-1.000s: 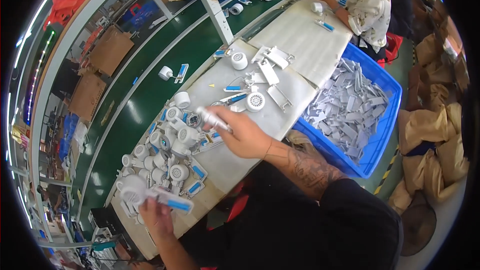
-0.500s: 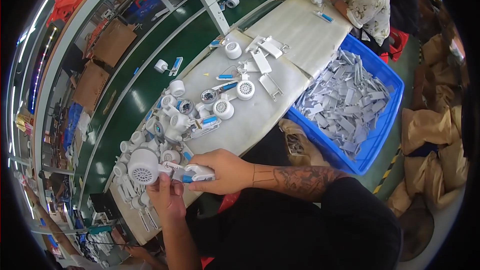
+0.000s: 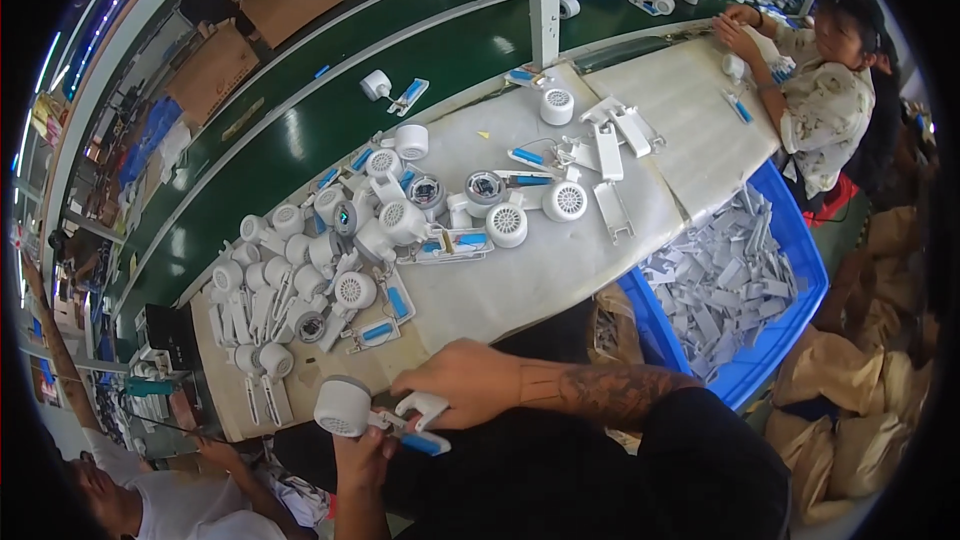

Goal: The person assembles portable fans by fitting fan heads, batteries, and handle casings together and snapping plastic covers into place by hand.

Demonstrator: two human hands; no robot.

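Observation:
My left hand is closed around the neck of a white handheld fan, just below its round fan head. From the neck, the opened handle with a blue battery points to the right. My right hand pinches a white plastic handle shell just above the battery, and the shell's forked end shows. Whether shell and handle touch is unclear. Both hands are at the near edge of the worktable. Beyond them lies a pile of unfinished white fans, some with blue batteries exposed.
A blue bin full of white plastic pieces stands right of the table. White shells lie farther back, before a metal post and green conveyor. A co-worker sits far right, another person lower left. Brown sacks are piled right.
The view has swung, shifting the table rightward. My hands have come lower and nearer my body. The fan head has turned from grille-on to side-on, and the battery shows more fully below the shell.

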